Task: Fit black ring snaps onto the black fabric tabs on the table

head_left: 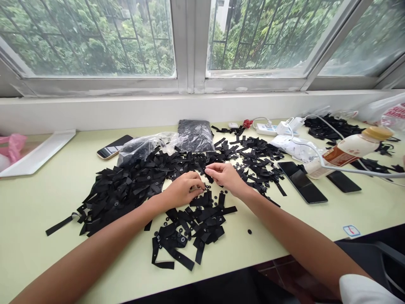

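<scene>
Fig. Head view, seated person at a pale green table (38, 202) under a window. Both bare hands meet at table centre over a heap of black strips (126, 185). Left hand (183, 190) lies palm-down, fingers curled, tips pressed on a short black strip (202, 199) and the small black rings (207, 185) beside it; whether anything is actually pinched cannot be told, since the fingers hide it. Right hand (226, 175) approaches from the opp. side, thumb and forefinger drawn together at the tips, apparently on a very small piece, too small to identify.

Key relation: the fingertips of the two hands are just apart, facing each other, w/ the rings directly between and below them. The strip's long axis runs roughly left-right, across the line of the forearms. Left hand is the nearer, touching it; right hand sits just above and beyond.

Nearer the person lies a smaller pile of strips w/ holes (193, 230); a loose black disc (249, 231) rests apart to the right. Also present: phone (114, 147), clear bag (142, 145), black packet (193, 135), bottle (351, 150) on its side, power strip (265, 128), dark tablet (302, 181)
</scene>
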Demonstrator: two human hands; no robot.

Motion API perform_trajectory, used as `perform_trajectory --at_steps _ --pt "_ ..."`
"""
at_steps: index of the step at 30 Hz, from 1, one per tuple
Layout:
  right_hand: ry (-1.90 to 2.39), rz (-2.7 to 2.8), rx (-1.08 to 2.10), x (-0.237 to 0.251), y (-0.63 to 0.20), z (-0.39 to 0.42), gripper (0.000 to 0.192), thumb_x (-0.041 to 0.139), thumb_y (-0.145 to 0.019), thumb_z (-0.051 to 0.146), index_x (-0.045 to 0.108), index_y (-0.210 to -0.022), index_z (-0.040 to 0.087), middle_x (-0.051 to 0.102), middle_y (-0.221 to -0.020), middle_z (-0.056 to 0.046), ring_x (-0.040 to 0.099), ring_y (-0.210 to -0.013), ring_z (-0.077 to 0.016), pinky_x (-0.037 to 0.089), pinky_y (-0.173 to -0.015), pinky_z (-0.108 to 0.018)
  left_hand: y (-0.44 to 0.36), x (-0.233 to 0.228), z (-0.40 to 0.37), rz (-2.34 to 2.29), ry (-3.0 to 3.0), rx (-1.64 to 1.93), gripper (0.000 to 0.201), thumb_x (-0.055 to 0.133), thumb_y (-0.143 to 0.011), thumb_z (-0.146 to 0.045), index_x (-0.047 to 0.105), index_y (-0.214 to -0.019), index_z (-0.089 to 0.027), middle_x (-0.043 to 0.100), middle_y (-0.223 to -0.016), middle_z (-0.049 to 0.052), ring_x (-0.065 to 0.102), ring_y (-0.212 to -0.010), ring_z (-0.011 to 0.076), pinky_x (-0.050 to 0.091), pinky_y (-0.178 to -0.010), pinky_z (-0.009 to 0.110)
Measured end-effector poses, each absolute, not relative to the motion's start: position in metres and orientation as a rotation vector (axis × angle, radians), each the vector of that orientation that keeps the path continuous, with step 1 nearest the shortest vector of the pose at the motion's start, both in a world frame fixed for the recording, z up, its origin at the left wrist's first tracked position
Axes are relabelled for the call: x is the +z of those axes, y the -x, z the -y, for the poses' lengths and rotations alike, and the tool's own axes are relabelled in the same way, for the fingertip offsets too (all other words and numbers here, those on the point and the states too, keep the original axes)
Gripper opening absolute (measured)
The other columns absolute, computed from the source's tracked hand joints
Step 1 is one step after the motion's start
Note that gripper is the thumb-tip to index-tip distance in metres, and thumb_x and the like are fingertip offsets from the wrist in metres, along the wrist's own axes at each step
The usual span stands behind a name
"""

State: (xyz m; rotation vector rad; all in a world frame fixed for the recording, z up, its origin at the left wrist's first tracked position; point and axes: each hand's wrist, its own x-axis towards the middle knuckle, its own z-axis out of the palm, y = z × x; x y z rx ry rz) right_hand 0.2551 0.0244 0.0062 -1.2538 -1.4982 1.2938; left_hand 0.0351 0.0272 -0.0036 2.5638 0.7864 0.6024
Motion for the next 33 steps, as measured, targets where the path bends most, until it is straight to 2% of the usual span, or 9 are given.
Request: perform_trajectory --at_steps 2,6,10,21,28,33 --pt "1.241 1.483 1.325 0.006 -0.254 -0.023 0.042 0.073 -0.081 0.055 0.077 -0.097 0.016 0.054 -0.065 0.000 0.035 -0.054 -0.0090 0.030 -0.048 -0.024 -0.036 -0.002 -0.027 -0.823 -2.458 0.689 0.018 0.056 -0.094 -0.028 0.072 -0.093 -0.021 0.067 -0.095 0.004 0.063 -0.090 0.0095 0.053 -0.081 0.021" --pt "1.212 1.414 1.456 0.004 -0.251 -0.020 0.045 0.076 -0.079 0.055 0.078 -0.100 0.015 0.043 -0.059 0.003 0.030 -0.052 -0.0080 0.024 -0.047 -0.024 -0.037 0.000 -0.024 -1.009 -2.258 1.096 0.017 0.059 -0.093 -0.030 0.073 -0.093 -0.019 0.071 -0.096 0.003 0.065 -0.086 0.0070 0.054 -0.081 0.019" --pt "1.181 1.355 1.575 0.000 -0.248 -0.017 0.046 0.081 -0.076 0.053 0.078 -0.103 0.016 0.041 -0.060 0.004 0.029 -0.053 -0.0074 0.023 -0.047 -0.023 -0.036 -0.002 -0.024 -1.054 -2.201 1.280 0.015 0.064 -0.091 -0.030 0.075 -0.095 -0.020 0.073 -0.097 0.003 0.066 -0.086 0.0064 0.056 -0.079 0.018" --pt "1.145 1.303 1.650 0.006 -0.245 -0.014 0.047 0.084 -0.072 0.049 0.078 -0.104 0.015 0.046 -0.064 0.003 0.033 -0.055 -0.0073 0.025 -0.049 -0.022 -0.036 -0.005 -0.024 -1.043 -2.231 1.270 0.015 0.063 -0.091 -0.027 0.075 -0.096 -0.020 0.072 -0.097 0.004 0.067 -0.085 0.0065 0.056 -0.077 0.018" --pt "1.033 1.186 1.763 0.012 -0.244 -0.014 0.036 0.078 -0.080 0.048 0.072 -0.086 0.013 0.050 -0.067 0.000 0.039 -0.057 -0.0083 0.029 -0.051 -0.023 -0.036 -0.006 -0.025 -1.021 -2.262 1.182 0.021 0.057 -0.092 -0.022 0.072 -0.106 -0.019 0.070 -0.103 0.005 0.064 -0.083 0.0049 0.054 -0.074 0.016" --pt "0.993 0.996 1.914 0.014 -0.244 -0.015 0.038 0.070 -0.085 0.049 0.073 -0.094 0.012 0.059 -0.079 -0.005 0.043 -0.059 -0.0099 0.032 -0.050 -0.023 -0.034 -0.004 -0.026 -1.049 -2.229 1.112 0.020 0.061 -0.091 -0.027 0.071 -0.107 -0.020 0.068 -0.105 0.005 0.064 -0.089 0.0064 0.054 -0.080 0.018"
